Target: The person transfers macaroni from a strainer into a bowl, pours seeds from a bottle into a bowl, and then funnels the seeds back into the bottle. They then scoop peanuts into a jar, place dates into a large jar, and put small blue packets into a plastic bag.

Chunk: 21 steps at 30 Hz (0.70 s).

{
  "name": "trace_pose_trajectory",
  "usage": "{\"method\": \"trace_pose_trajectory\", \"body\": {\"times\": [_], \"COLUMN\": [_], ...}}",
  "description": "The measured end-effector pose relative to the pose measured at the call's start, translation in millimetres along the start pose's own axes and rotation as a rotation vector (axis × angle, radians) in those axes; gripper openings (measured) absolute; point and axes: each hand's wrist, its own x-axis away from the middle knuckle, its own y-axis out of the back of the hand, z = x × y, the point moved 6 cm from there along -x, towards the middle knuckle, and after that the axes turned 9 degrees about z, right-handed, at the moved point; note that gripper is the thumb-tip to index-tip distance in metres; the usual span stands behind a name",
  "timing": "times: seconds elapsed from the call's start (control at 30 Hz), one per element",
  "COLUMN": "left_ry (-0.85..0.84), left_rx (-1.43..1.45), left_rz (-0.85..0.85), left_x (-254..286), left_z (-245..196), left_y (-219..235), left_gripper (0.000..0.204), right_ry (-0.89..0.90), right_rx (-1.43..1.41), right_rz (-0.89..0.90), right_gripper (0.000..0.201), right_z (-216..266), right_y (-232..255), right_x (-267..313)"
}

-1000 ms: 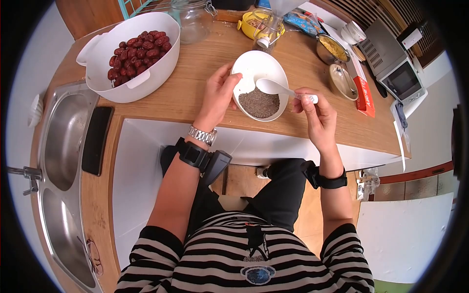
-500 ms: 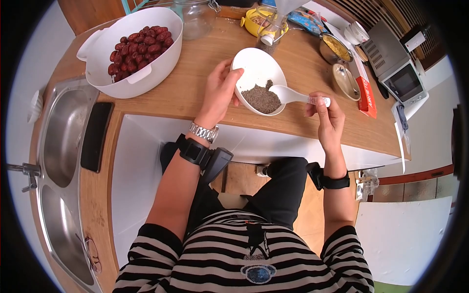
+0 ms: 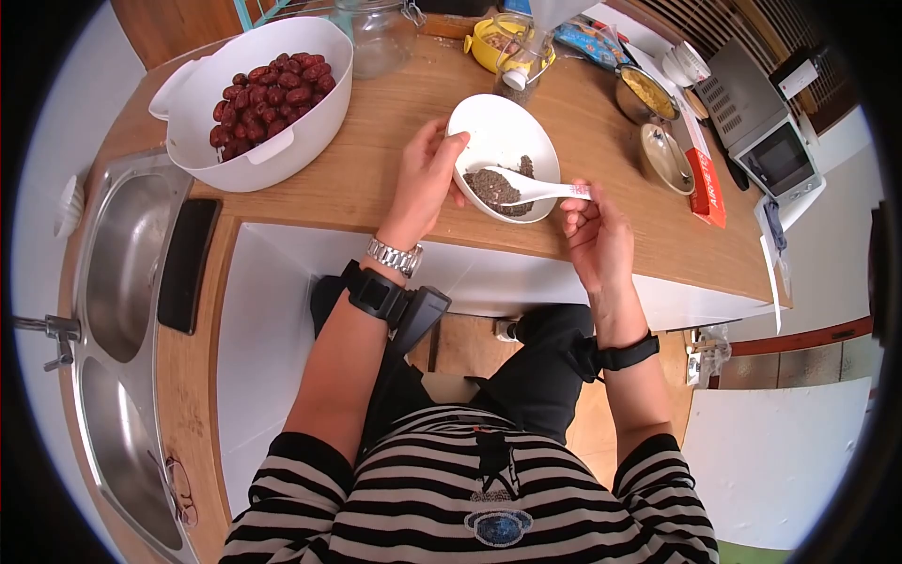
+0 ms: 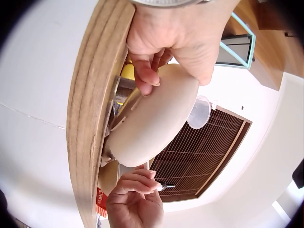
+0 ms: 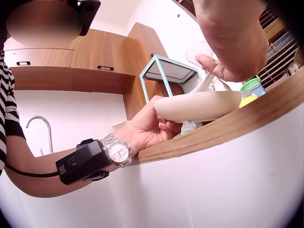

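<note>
My left hand [image 3: 427, 179] grips a white bowl [image 3: 498, 127] by its left rim, thumb inside and fingers under it; it is tilted at the counter's front edge. Small dark grains [image 3: 489, 193] lie in its lower part. Between thumb and fingers, my right hand [image 3: 601, 240] pinches the handle of a white soup spoon [image 3: 559, 190], palm turned upward. The spoon's head sits among the grains, with some of them in its hollow. In the left wrist view, the underside of the bowl [image 4: 159, 116] hides the grains.
A white basin [image 3: 282, 169] full of red dates [image 3: 272, 103] stands on the left. Behind the bowl are a glass jar [image 3: 381, 42], a bottle with a funnel and a yellow container [image 3: 484, 52]. A beige dish [image 3: 665, 160] and red box [image 3: 707, 188] are right; a steel sink [image 3: 122, 273] is left.
My right hand has moved left and turned palm up, carrying the spoon deeper into the bowl. Grains have shifted and now show in the spoon. My left hand keeps its grip on the bowl.
</note>
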Motion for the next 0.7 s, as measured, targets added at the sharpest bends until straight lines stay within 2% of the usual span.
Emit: {"method": "trace_pose_trajectory", "body": {"times": [0.4, 0.6, 0.67, 0.7], "left_ry": [-0.013, 0.020, 0.021, 0.028], "left_rx": [0.064, 0.077, 0.074, 0.070], "left_rz": [0.008, 0.000, -0.001, -0.004], "left_x": [1, 1, 2, 2], "left_z": [2, 5, 4, 3], "left_y": [2, 2, 2, 2], "left_gripper": [0.039, 0.041, 0.041, 0.041], "right_ry": [0.170, 0.272, 0.418, 0.420], "right_rx": [-0.009, -0.061, -0.041, -0.040], "right_rz": [0.064, 0.194, 0.021, 0.026], "right_gripper": [0.021, 0.021, 0.020, 0.020], "right_z": [91, 152, 173, 178], "right_y": [-23, -50, -58, -62], "right_x": [-28, -66, -74, -82]}}
